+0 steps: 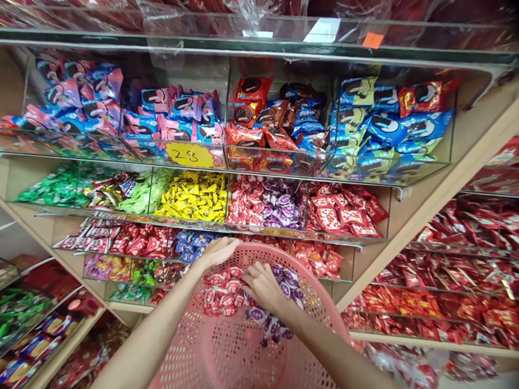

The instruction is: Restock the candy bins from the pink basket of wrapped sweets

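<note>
A pink perforated plastic basket (305,261) tilts toward the shelves. My left hand (219,251) is closed on its far rim. Inside the basket lie red-and-white wrapped candies (223,290) on the left and purple-and-white wrapped candies (284,282) on the right, some spilling lower. Between the two heaps is my right hand (263,286), its fingers curled down against the candies. Its fingertips are partly hidden. Just beyond the rim, shelf compartments hold matching red candies (245,201) and purple candies (282,204).
Above is a clear-fronted shelf of packaged cookies (178,115) with a yellow price tag (189,155). Yellow candies (195,197) and green candies (57,186) fill compartments to the left. A wooden side panel (415,210) slants on the right, beside racks of red packets (473,271).
</note>
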`<state>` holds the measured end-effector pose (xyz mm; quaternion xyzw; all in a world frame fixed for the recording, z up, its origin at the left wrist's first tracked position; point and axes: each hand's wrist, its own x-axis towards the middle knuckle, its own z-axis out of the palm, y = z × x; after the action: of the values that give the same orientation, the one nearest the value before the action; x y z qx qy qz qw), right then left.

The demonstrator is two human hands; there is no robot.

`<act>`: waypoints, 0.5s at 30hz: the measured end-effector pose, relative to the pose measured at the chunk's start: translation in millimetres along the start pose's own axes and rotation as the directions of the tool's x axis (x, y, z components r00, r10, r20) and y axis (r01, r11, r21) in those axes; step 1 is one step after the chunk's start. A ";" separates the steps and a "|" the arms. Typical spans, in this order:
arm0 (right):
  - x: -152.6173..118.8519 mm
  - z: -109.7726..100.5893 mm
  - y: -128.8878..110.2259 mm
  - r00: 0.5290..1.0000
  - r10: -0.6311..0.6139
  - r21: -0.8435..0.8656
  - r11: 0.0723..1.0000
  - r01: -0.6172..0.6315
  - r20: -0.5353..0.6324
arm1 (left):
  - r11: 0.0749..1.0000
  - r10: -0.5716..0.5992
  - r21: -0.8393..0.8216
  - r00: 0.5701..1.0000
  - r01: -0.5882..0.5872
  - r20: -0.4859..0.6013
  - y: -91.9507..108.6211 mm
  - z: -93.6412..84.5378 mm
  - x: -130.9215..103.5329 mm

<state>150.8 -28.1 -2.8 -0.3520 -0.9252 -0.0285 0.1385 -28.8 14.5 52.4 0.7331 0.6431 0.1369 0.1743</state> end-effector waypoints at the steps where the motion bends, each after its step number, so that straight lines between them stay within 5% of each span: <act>1: -0.9 -0.5 -1.1 1.000 -0.002 0.003 1.000 0.002 0.001 | 1.000 0.000 0.005 1.000 0.000 0.000 -0.1 0.1 0.1; 15: -1.8 4.9 -5.3 0.997 -0.050 0.068 0.997 0.045 0.060 | 0.999 -0.031 -0.023 0.999 0.032 0.024 5.1 -4.2 -2.9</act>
<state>147.5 -32.5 -7.8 -0.3259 -0.9376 0.0098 0.1209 -26.4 11.4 58.4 0.7224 0.6507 0.1330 0.1925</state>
